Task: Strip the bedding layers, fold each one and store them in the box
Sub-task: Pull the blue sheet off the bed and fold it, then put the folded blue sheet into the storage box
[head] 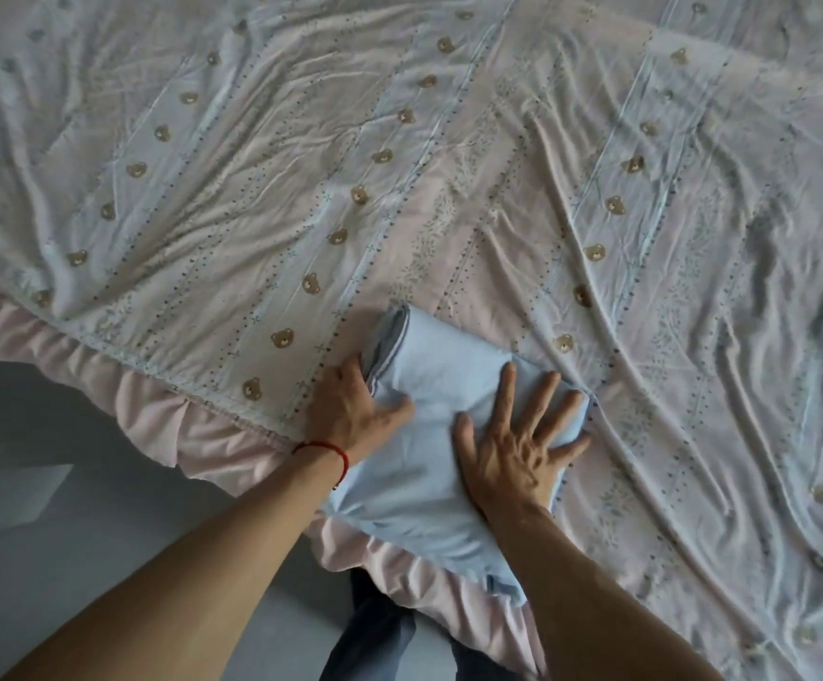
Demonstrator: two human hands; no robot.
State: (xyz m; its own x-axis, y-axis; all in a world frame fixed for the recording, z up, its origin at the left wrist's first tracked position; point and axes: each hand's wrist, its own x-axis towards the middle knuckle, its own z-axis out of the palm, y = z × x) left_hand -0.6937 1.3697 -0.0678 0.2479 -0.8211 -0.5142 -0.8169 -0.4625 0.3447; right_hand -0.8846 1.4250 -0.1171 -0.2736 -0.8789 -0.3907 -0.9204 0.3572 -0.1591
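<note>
A folded pale blue cloth [429, 366] lies near the bed's front edge, on top of a wrinkled pink and blue striped sheet with small bear prints [399, 164]. My left hand [350, 410] grips the folded cloth's left edge, with the fingers tucked under the layers and the thumb on top. My right hand [517, 439] rests flat on the cloth's right part with its fingers spread. A red string circles my left wrist.
A pink ruffled skirt [163, 420] hangs along the bed's front edge. Grey floor [55, 508] lies below at the left. My dark trousers [380, 631] show at the bottom, against the bed. No box is in view.
</note>
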